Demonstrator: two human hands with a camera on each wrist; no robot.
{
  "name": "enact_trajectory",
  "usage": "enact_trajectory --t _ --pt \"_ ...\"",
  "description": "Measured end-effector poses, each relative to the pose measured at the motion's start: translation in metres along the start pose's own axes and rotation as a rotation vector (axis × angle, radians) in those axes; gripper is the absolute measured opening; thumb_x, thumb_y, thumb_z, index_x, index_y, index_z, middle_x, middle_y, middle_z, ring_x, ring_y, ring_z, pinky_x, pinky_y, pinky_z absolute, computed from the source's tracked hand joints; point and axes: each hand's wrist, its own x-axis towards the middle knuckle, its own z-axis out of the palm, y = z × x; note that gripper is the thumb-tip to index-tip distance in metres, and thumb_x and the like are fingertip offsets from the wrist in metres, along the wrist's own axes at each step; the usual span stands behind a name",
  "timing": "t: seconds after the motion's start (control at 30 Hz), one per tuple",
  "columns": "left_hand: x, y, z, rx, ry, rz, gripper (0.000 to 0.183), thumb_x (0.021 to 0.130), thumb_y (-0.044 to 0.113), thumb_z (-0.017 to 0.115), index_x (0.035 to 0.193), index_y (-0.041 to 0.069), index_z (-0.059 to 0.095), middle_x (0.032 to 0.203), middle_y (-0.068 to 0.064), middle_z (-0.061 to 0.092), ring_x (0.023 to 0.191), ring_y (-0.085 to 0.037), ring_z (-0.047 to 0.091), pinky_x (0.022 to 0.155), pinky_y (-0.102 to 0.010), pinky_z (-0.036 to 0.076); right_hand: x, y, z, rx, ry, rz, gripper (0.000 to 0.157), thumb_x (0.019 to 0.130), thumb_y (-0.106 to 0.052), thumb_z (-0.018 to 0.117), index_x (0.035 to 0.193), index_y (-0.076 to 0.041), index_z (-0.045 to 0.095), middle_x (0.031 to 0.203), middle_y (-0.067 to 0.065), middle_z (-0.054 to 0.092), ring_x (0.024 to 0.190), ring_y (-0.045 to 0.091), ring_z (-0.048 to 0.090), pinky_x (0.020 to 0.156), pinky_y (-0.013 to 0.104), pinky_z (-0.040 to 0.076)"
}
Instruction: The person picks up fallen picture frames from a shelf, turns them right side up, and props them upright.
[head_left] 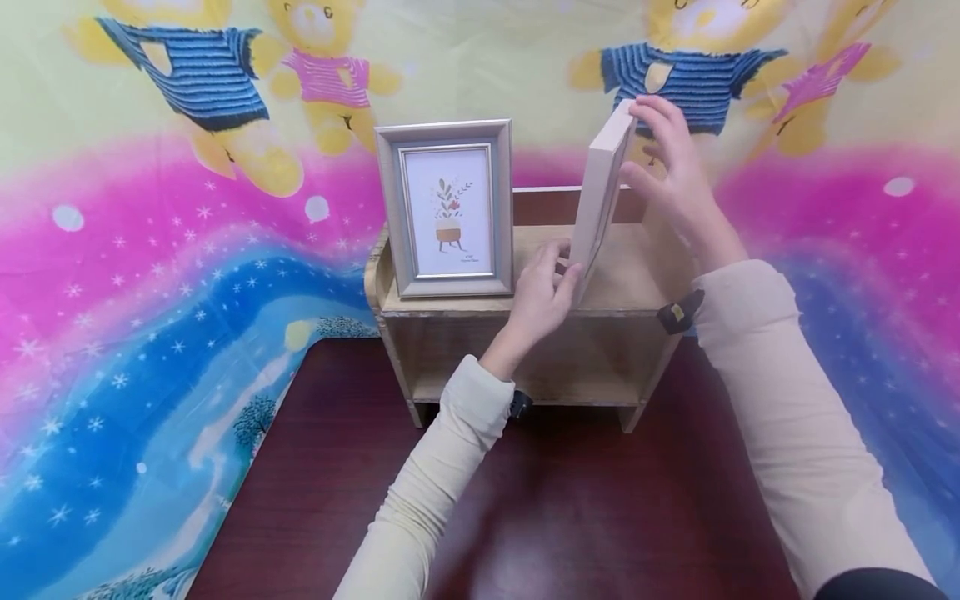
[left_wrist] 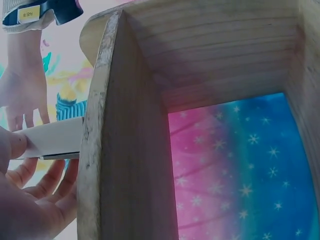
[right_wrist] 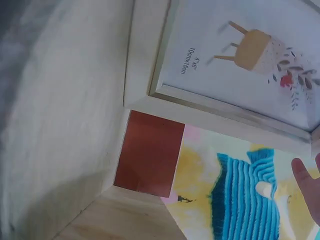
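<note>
A white picture frame (head_left: 597, 187) stands edge-on and tilted above the right part of the wooden shelf's top. My left hand (head_left: 542, 287) pinches its lower end, thumb on one side and fingers on the other, as the left wrist view also shows. My right hand (head_left: 678, 171) is at its upper end, fingertips at the top corner and thumb near its face. In the right wrist view this frame's face shows a potted-plant print (right_wrist: 252, 50). Left of it, a grey-silver picture frame (head_left: 444, 287) with a similar print stands upright on the shelf.
The two-tier wooden shelf (head_left: 393, 358) stands on a dark reddish table (head_left: 480, 508). Its raised side panels (left_wrist: 92, 150) flank the top. Behind hangs a colourful cloth (head_left: 187, 208) printed with bears and snowflakes.
</note>
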Motion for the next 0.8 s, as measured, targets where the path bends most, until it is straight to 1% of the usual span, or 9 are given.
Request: enact_trajectory --t 0.07,0.17,0.2,0.27,0.43,0.5,0.6,0.77,0.8 --pt "0.000 0.001 0.001 0.023 0.012 0.003 0.030 0.092 0.012 0.050 0.118 -0.005 0.048 0.106 -0.014 0.056 0.090 -0.021 0.060 0.074 -0.017 0.046 -0.001 0.000 0.001 -0.061 -0.020 -0.053 0.071 0.080 -0.037 0.065 0.135 -0.001 0.039 0.144 0.008 0.027 0.128 0.014 0.029 0.103 0.035 0.027" --pt "0.001 0.003 0.003 0.074 0.034 0.007 0.029 0.092 0.013 0.051 0.116 -0.004 0.050 0.105 -0.013 0.057 0.089 -0.019 0.060 0.077 -0.017 0.045 0.002 0.014 0.000 -0.152 -0.038 -0.102 0.072 0.079 -0.036 0.066 0.136 -0.004 0.039 0.144 0.007 0.029 0.127 0.011 0.030 0.100 0.035 0.031" --pt "0.001 0.004 0.004 0.089 0.041 0.007 0.029 0.092 0.013 0.051 0.115 -0.004 0.050 0.105 -0.013 0.058 0.089 -0.018 0.060 0.076 -0.016 0.045 0.003 0.016 -0.001 -0.174 -0.040 -0.114 0.073 0.077 -0.036 0.068 0.136 -0.004 0.039 0.144 0.006 0.029 0.127 0.011 0.030 0.099 0.036 0.032" --pt "0.001 0.006 0.006 0.105 0.054 0.000 0.028 0.092 0.013 0.051 0.114 -0.003 0.051 0.105 -0.012 0.058 0.089 -0.018 0.061 0.076 -0.016 0.045 0.002 0.015 0.000 -0.212 -0.041 -0.126 0.076 0.075 -0.033 0.071 0.137 -0.005 0.038 0.144 0.004 0.029 0.127 0.011 0.030 0.098 0.039 0.033" --pt "0.000 0.012 0.011 0.110 0.083 -0.039 0.026 0.091 0.013 0.052 0.113 -0.001 0.051 0.107 -0.012 0.057 0.089 -0.019 0.061 0.074 -0.017 0.047 -0.003 0.008 0.005 -0.299 -0.035 -0.116 0.089 0.067 -0.024 0.080 0.141 -0.011 0.033 0.146 -0.001 0.026 0.127 0.007 0.029 0.096 0.045 0.036" --pt "0.000 0.013 0.013 0.118 0.092 -0.045 0.025 0.091 0.013 0.052 0.113 0.000 0.051 0.107 -0.012 0.056 0.089 -0.020 0.061 0.075 -0.018 0.047 -0.003 0.006 0.007 -0.321 -0.030 -0.103 0.092 0.065 -0.020 0.081 0.142 -0.013 0.031 0.146 -0.003 0.025 0.127 0.006 0.028 0.096 0.045 0.036" --pt "0.000 0.015 0.015 0.113 0.094 -0.039 0.026 0.091 0.014 0.052 0.113 0.000 0.051 0.106 -0.013 0.055 0.089 -0.020 0.061 0.076 -0.019 0.047 -0.003 0.005 0.010 -0.339 -0.026 -0.105 0.091 0.065 -0.019 0.080 0.142 -0.014 0.031 0.146 -0.003 0.026 0.127 0.005 0.029 0.095 0.045 0.037" --pt "0.001 0.012 0.010 0.042 0.051 -0.024 0.029 0.089 0.012 0.051 0.116 0.001 0.052 0.109 -0.013 0.056 0.089 -0.018 0.060 0.077 -0.019 0.046 -0.001 0.005 0.008 -0.335 -0.049 -0.127 0.089 0.066 -0.018 0.077 0.142 -0.011 0.032 0.146 0.000 0.027 0.127 0.007 0.029 0.095 0.045 0.037" --pt "0.001 0.011 0.009 0.046 0.038 -0.022 0.031 0.088 0.011 0.051 0.117 0.002 0.053 0.110 -0.012 0.056 0.089 -0.017 0.061 0.077 -0.018 0.046 0.000 0.006 0.007 -0.332 -0.054 -0.130 0.088 0.066 -0.018 0.077 0.142 -0.010 0.032 0.146 0.001 0.027 0.127 0.007 0.029 0.095 0.045 0.037"
